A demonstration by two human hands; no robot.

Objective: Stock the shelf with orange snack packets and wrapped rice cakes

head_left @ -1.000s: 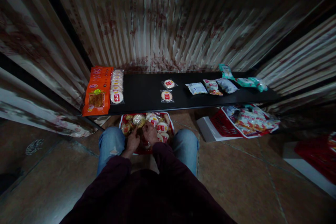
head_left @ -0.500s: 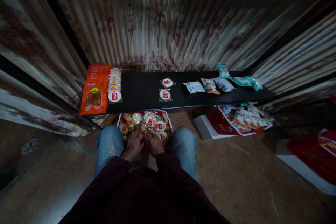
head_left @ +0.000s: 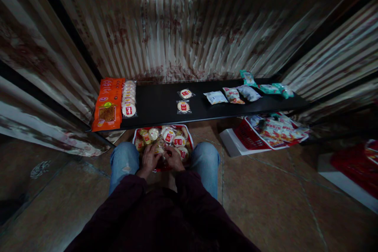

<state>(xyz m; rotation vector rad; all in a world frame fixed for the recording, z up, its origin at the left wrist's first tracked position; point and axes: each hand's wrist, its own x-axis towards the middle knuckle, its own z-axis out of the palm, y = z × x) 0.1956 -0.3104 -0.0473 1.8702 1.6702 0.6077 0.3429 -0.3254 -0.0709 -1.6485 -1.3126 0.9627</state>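
A red basket (head_left: 136, 135) full of round wrapped cakes (head_left: 169, 136) sits on the floor between my knees, under the front edge of a low black shelf (head_left: 159, 106). My left hand (head_left: 149, 158) and my right hand (head_left: 174, 158) are both down in the near side of the basket, fingers curled among the packets. What each one grips is too small and dark to make out. Two of the same round cakes (head_left: 183, 106) lie side by side on the middle of the shelf.
On the shelf's left end lie orange snack packs (head_left: 107, 104) and a row of round cakes (head_left: 129, 98); several small snack bags (head_left: 233, 95) lie to the right. Another red basket (head_left: 249, 138) with packets stands on the floor at right. Corrugated metal walls close in behind.
Both hands pulled back from the basket's middle to its near side, then drew close together over the packets. The view shifted slightly.
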